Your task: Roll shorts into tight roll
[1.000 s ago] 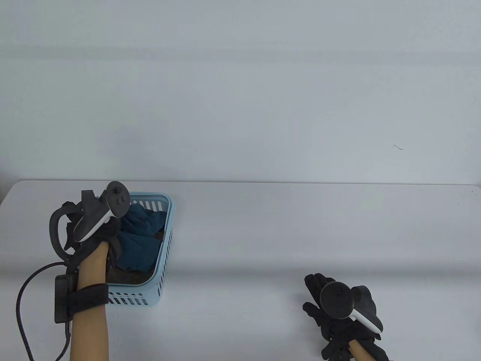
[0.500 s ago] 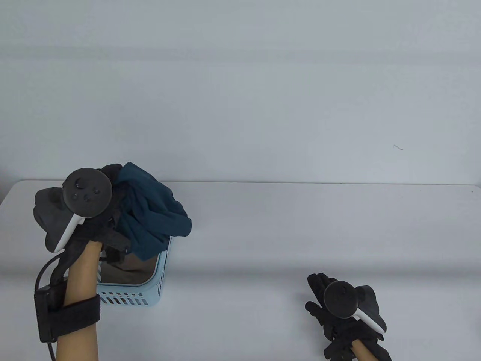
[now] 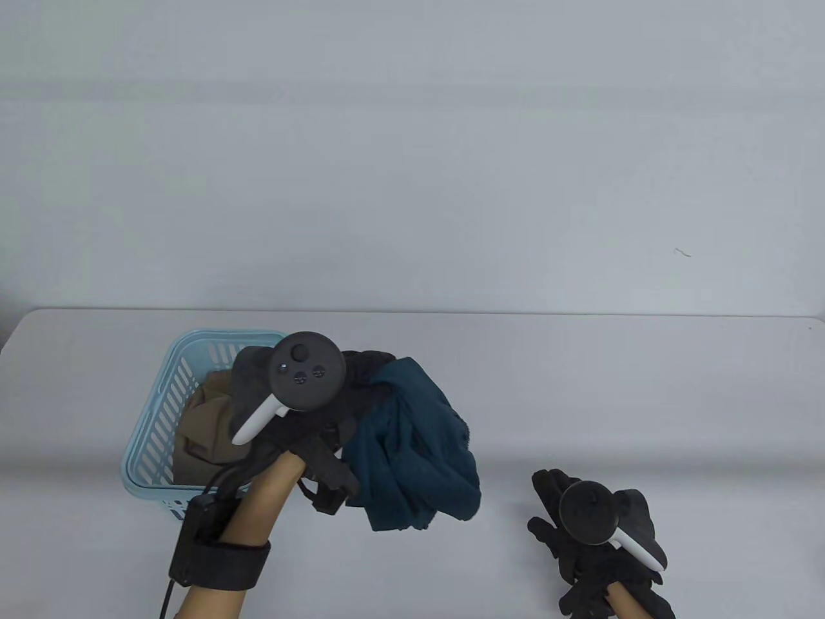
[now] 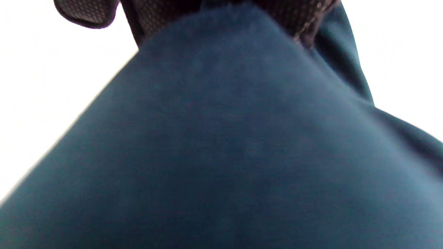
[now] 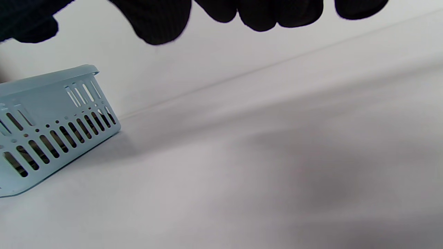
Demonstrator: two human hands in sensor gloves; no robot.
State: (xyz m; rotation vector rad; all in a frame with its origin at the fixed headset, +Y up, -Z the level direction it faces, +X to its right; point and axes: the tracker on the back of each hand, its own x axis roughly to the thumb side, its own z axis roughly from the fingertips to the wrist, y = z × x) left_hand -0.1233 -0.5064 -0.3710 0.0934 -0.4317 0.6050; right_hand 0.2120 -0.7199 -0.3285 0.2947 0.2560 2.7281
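My left hand [image 3: 361, 380] grips a bunched pair of dark teal shorts [image 3: 419, 451] and holds them in the air just right of the basket, the cloth hanging down toward the table. In the left wrist view the teal shorts [image 4: 221, 145] fill almost the whole frame, with gloved fingers [image 4: 86, 14] at the top edge. My right hand [image 3: 554, 509] rests flat on the table at the lower right, fingers spread, holding nothing. Its fingertips [image 5: 162, 24] hang in at the top of the right wrist view.
A light blue slotted basket [image 3: 155, 400] stands on the white table at the left, with a brown garment [image 3: 206, 425] inside. The basket also shows in the right wrist view [image 5: 45, 131]. The table's far edge [image 3: 515, 314] meets a pale wall.
My left hand has lifted the teal shorts out of the basket and carried them right and toward me. The brown garment in the basket is now uncovered. My right hand has stayed put.
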